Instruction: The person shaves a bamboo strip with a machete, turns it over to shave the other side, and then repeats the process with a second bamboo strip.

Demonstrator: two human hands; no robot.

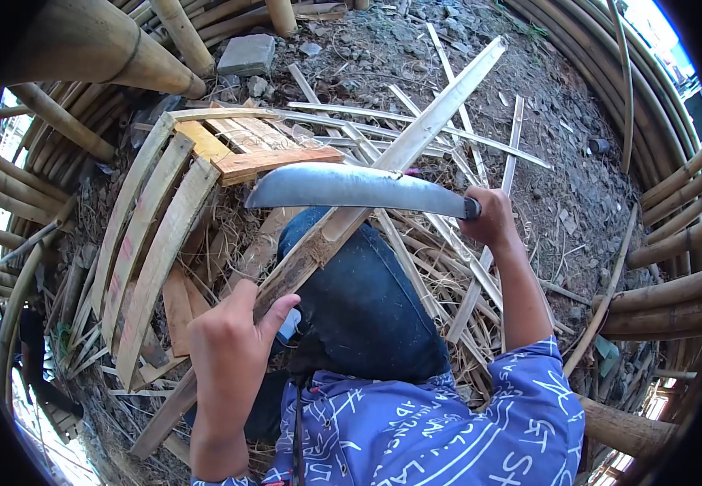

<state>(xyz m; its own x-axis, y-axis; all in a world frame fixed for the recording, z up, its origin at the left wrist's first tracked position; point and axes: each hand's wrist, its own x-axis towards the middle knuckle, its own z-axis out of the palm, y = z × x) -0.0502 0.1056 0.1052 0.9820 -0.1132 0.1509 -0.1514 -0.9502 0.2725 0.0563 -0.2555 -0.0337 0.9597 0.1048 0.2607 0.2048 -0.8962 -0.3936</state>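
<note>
A long split bamboo strip (399, 154) runs diagonally from the lower left to the upper right, across the bent knee in dark jeans. Around its lower part my left hand (233, 332) is closed, thumb on the near side. My right hand (488, 217) grips the dark handle of a machete (351, 188), whose wide blade points left and crosses over the strip. Whether the blade touches the strip cannot be told. Below the blade, the strip has a rough, brownish patch.
A wooden crate-like frame (156, 243) of slats stands at the left. Split strips and shavings (440, 267) litter the ground beyond and beside the knee. A grey block (247, 55) lies at the top. Bamboo poles (667, 308) line both sides; a thick one (91, 49) juts in upper left.
</note>
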